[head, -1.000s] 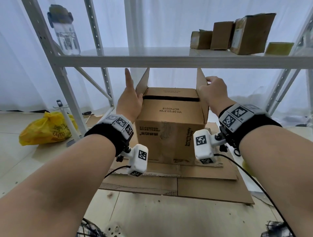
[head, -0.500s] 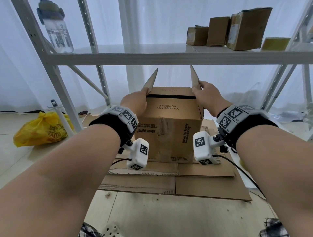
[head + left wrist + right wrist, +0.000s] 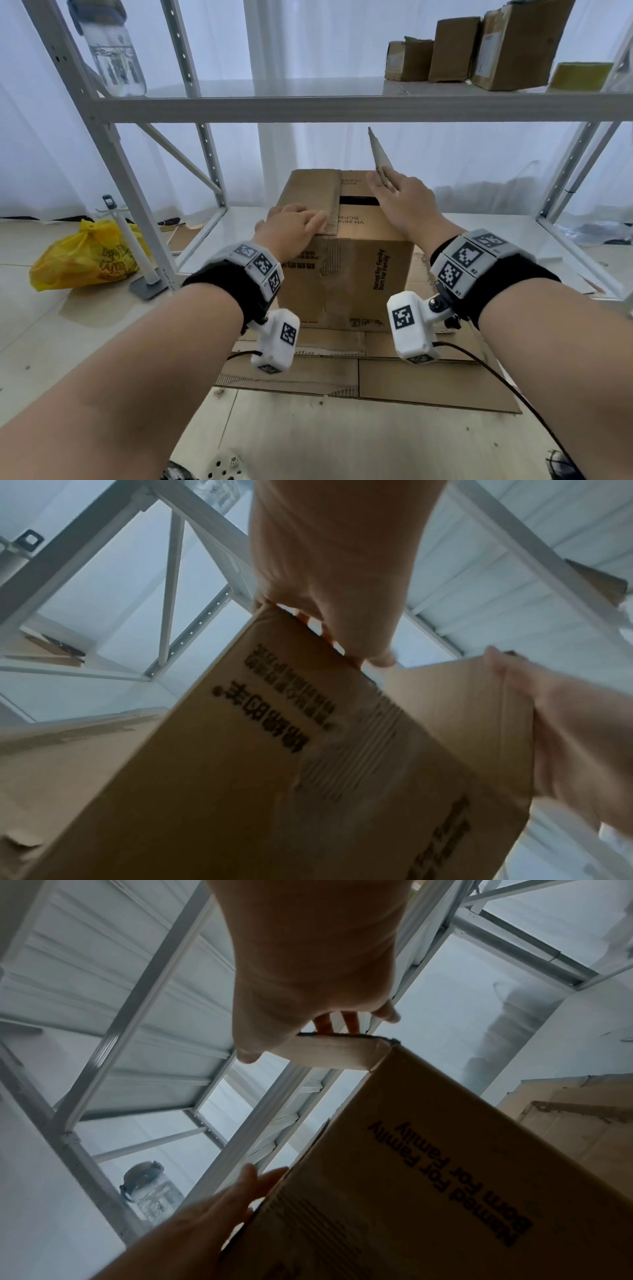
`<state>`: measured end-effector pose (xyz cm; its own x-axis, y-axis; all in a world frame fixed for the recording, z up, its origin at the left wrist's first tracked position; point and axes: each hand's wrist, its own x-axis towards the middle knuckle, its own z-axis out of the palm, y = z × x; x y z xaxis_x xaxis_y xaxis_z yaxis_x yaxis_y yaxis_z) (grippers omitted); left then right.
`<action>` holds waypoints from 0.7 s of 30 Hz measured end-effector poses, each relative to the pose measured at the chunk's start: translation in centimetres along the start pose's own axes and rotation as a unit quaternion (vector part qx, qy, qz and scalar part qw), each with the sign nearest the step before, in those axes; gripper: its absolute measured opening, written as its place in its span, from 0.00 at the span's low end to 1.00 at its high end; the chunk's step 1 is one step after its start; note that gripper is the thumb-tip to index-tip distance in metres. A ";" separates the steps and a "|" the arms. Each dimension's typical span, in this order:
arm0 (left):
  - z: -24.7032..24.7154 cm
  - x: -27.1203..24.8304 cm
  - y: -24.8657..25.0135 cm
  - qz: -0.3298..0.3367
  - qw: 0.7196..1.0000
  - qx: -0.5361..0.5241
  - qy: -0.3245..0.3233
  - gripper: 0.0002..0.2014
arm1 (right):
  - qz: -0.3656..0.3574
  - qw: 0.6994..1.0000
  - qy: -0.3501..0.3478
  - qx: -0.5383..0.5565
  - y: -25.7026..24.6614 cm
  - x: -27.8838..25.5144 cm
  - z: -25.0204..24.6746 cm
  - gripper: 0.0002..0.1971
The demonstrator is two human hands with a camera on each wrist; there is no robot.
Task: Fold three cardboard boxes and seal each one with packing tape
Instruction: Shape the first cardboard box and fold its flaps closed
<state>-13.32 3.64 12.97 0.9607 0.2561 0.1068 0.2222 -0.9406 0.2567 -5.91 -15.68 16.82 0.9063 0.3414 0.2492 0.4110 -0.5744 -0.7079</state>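
Head view: box (image 3: 346, 274) stands on flat cardboard (image 3: 428, 380) below the shelf (image 3: 308, 106). Left hand (image 3: 291, 229) lies flat, fingers straight, pressing the left flap (image 3: 313, 192) down. Right hand (image 3: 400, 202) grips the raised right flap (image 3: 378, 154); its fingertips are hidden behind the flap.

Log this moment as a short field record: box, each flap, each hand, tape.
box: cardboard box upright on flattened cardboard
left flap: folded flat on top
right flap: raised, not yet down
left hand: fingers straight, pressing left flap
right hand: on the right flap
tape: yellowish roll on shelf, none visible on this box's top
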 end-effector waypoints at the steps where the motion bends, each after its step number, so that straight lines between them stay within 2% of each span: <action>1: -0.3 0.6 -0.1 -0.006 1.000 -0.007 -0.012 0.24 | 0.006 1.000 -0.015 -0.022 0.2 0.2 0.4 0.42; 4: -0.6 1.6 -0.1 -0.010 0.999 -0.005 -0.033 0.25 | 0.012 0.992 -0.083 -0.090 0.6 -0.3 1.9 0.42; 8: 0.0 0.9 -0.7 -0.017 0.999 -0.043 -0.019 0.24 | -0.017 0.964 -0.168 -0.204 1.4 0.0 3.1 0.52; 9: 0.2 0.6 -0.8 -0.016 0.999 -0.050 -0.013 0.23 | -0.023 0.964 -0.168 -0.205 1.7 0.2 2.9 0.51; 11: 0.4 0.3 -1.0 -0.020 0.999 -0.047 -0.007 0.22 | -0.035 0.976 -0.130 -0.169 2.5 0.2 2.1 0.41; 13: 0.3 -0.1 -0.8 -0.046 0.998 -0.037 -0.008 0.24 | -0.022 0.988 -0.092 -0.125 3.8 -0.1 1.4 0.29; 14: 0.2 -0.3 -0.6 -0.065 0.997 -0.038 -0.008 0.26 | -0.003 0.991 -0.090 -0.098 4.2 -0.4 1.3 0.27; 17: 0.2 -0.7 0.6 -0.102 0.994 -0.028 -0.020 0.35 | 0.029 0.993 -0.108 -0.036 4.4 -0.9 1.4 0.30; 21: -0.4 -0.6 1.8 -0.114 0.993 -0.015 -0.019 0.41 | 0.029 0.996 -0.077 -0.027 4.0 -1.3 1.2 0.33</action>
<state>-13.52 1.94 13.76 0.8915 0.4531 0.0056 0.4309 -0.8515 0.2989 -5.57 -17.48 12.89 0.9046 0.4139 0.1024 0.3671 -0.6339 -0.6807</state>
